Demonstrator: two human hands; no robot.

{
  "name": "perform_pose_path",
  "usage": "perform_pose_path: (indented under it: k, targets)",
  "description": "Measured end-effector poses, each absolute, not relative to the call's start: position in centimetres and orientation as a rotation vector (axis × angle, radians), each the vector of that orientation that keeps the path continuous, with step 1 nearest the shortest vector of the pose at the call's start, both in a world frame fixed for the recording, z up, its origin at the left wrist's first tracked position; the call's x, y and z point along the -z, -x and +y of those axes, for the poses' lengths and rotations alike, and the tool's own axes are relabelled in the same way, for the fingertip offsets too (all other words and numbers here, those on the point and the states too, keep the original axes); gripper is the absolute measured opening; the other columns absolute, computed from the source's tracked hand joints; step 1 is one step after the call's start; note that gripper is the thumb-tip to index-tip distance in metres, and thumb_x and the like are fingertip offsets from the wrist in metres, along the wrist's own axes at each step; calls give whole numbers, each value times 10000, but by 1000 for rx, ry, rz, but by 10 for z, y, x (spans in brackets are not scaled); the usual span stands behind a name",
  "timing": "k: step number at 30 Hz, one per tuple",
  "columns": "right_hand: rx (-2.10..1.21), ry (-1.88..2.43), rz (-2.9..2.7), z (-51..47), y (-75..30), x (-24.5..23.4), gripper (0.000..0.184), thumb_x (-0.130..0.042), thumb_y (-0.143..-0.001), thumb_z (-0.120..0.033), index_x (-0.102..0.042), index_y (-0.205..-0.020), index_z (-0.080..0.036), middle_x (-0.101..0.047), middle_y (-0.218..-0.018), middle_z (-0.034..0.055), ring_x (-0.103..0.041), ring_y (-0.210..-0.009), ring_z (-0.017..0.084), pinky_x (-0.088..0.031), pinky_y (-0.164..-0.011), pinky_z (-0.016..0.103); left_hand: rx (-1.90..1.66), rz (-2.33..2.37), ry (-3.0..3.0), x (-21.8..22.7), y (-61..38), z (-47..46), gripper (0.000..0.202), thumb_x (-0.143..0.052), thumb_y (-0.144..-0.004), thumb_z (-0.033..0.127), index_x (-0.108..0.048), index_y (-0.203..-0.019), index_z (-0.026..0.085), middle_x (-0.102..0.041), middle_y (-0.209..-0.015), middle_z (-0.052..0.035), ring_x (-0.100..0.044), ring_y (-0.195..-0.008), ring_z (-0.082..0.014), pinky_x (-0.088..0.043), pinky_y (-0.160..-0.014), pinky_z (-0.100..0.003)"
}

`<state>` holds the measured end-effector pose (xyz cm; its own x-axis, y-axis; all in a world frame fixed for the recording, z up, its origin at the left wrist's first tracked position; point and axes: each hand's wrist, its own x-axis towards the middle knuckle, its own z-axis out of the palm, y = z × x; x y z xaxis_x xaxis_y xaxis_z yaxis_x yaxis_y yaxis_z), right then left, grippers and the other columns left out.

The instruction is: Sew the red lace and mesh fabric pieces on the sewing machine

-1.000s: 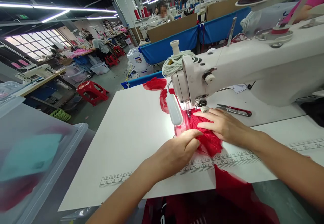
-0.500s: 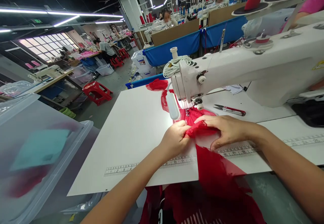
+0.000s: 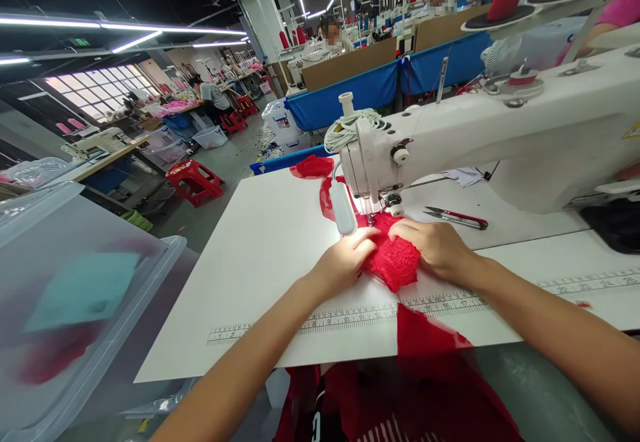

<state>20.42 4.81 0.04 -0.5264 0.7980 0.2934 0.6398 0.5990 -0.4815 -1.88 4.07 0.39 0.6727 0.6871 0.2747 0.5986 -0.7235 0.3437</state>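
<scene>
A piece of red lace fabric (image 3: 395, 259) lies under the needle area of a white sewing machine (image 3: 450, 129). My left hand (image 3: 347, 255) grips its left edge, fingers bent over the cloth beside the presser foot (image 3: 371, 219). On the other side my right hand (image 3: 433, 245) has its fingertips pressed on the lace, thumb hidden. Sheer red fabric (image 3: 425, 335) hangs over the table's front edge toward my lap. More red cloth (image 3: 313, 167) lies behind the machine head.
Red-handled thread snips (image 3: 457, 218) lie right of the needle. A ruler strip (image 3: 345, 319) runs along the front of the white table (image 3: 250, 255). A translucent plastic bin (image 3: 100, 309) stands at left, a red stool (image 3: 195, 182) beyond it. Other people sit at machines behind.
The bunched red fabric has been spread flatter, with its lace now facing up before the needle. Both hands have moved slightly forward, and the right thumb has tucked out of sight.
</scene>
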Motion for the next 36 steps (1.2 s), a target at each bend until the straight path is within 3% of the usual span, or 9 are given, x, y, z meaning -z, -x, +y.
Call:
perform_pose_path:
  k: [4, 8, 11, 14, 17, 24, 27, 32, 36]
  targets:
    - [-902, 1149, -2028, 54, -203, 4, 272, -467, -726, -199, -584, -966, -247, -631, -651, -13, -541, -532, 168, -367, -502, 276, -613, 1059, -2115, -11, 26, 54, 154, -360, -900, 155, -479, -816, 206, -573, -669, 9, -587, -628, -147, -505, -600, -282]
    - [-1282, 1176, -1656, 61, -201, 11, 235, -483, -786, -253, -547, -1011, -247, -603, -524, -42, -519, -395, 151, -414, -413, 262, -662, 1147, -1999, -18, 24, 65, 192, -378, -936, 251, -509, -814, 182, -626, -810, -41, -608, -786, -172, -522, -724, -313]
    - [-1404, 1082, -1451, 63, -199, 11, 178, -549, -802, -326, -564, -950, -228, -670, -636, 4, -613, -522, 156, -521, -541, 295, -617, 1129, -1917, -23, 23, 73, 219, -404, -936, 300, -549, -858, 157, -645, -915, -67, -602, -858, -174, -510, -800, -317]
    - [-1348, 997, -1329, 62, -197, 6, 169, -584, -771, -326, -597, -904, -224, -684, -792, 11, -654, -697, 163, -554, -709, 329, -562, 1095, -1892, -28, 24, 77, 218, -426, -916, 289, -563, -821, 150, -633, -855, -53, -582, -795, -158, -502, -761, -303]
    - [-1168, 1028, -1343, 62, -197, 4, 135, -569, -766, -310, -609, -865, -227, -665, -866, 8, -632, -810, 178, -539, -763, 336, -517, 1067, -1929, -32, 25, 78, 141, -504, -845, 241, -556, -745, 156, -585, -750, -14, -525, -700, -134, -471, -670, -268]
    - [-964, 1092, -1404, 62, -199, 2, 209, -482, -885, -428, -561, -808, -249, -614, -844, 36, -577, -750, 200, -514, -656, 365, -572, 1073, -2141, -33, 23, 67, 162, -381, -807, 90, -511, -770, 179, -533, -786, 0, -480, -745, -129, -432, -709, -258]
    - [-964, 1074, -1433, 62, -199, 2, 204, -477, -886, -416, -565, -807, -249, -596, -824, 22, -566, -735, 186, -493, -629, 340, -567, 1114, -2224, -27, 20, 64, 110, -475, -816, 150, -445, -721, 195, -487, -728, 19, -468, -690, -124, -415, -642, -246]
    - [-974, 1067, -1441, 61, -199, 1, 207, -467, -880, -429, -570, -813, -264, -557, -753, 13, -530, -678, 175, -454, -558, 310, -692, 1366, -2281, -9, 7, 61, 367, -646, -758, 265, -297, -657, 214, -413, -646, 44, -415, -577, -109, -361, -529, -239]
    - [-983, 1070, -1432, 60, -198, -1, 203, -479, -866, -430, -558, -789, -259, -558, -751, 13, -534, -684, 177, -452, -561, 310, -776, 1512, -2322, 2, -1, 60, 352, -563, -722, 149, -227, -643, 221, -374, -620, 38, -406, -583, -128, -342, -549, -254]
